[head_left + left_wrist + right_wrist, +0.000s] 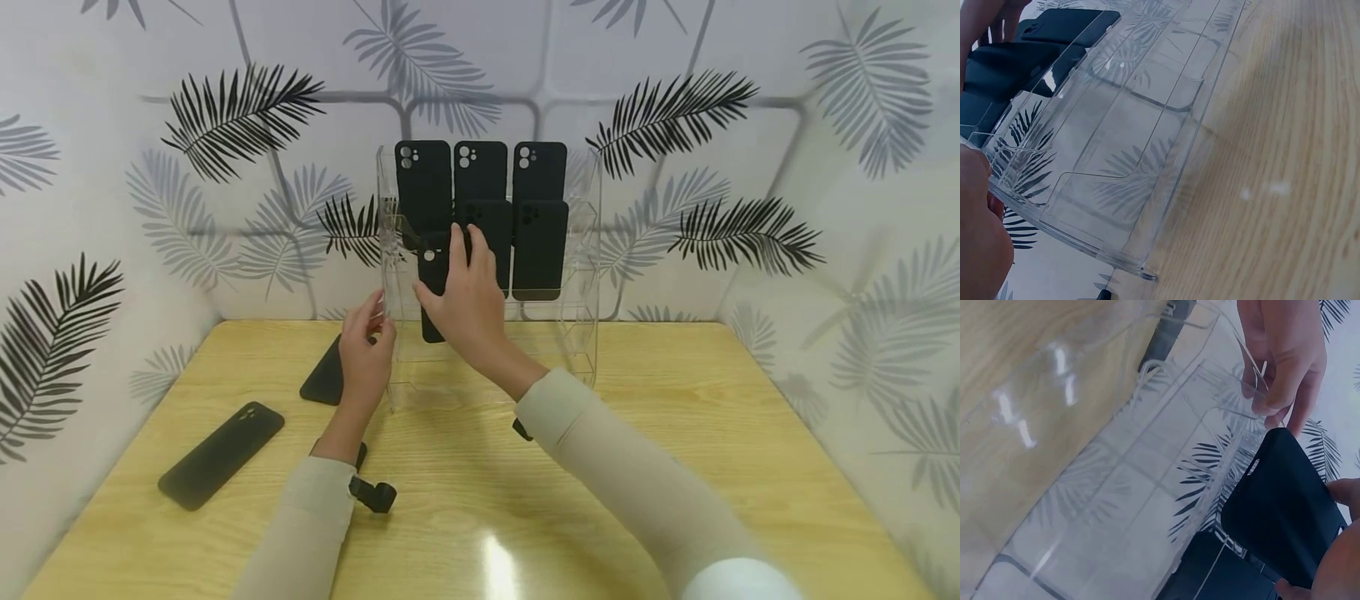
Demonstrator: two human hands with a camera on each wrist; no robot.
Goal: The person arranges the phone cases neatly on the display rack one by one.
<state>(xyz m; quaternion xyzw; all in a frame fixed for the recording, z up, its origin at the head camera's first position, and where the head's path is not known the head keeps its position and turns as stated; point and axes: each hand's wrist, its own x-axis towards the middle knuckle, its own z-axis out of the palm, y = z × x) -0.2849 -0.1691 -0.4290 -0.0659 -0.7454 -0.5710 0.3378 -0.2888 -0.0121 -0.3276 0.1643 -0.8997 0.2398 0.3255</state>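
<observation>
A black phone case with camera cutouts is gripped by its edges in my right hand, in front of the left part of a clear stepped display rack. In the right wrist view the held phone case lies tilted between thumb and fingers, close to the rack's tiers. My left hand pinches the rack's left side edge. The left wrist view has that hand at the clear side panel, with some fingers hidden.
Several black phone cases stand on the rack, among them an upper-left case and a lower-right case. On the wooden table lie a phone case and another case partly behind my left hand. Leaf-patterned walls surround the table.
</observation>
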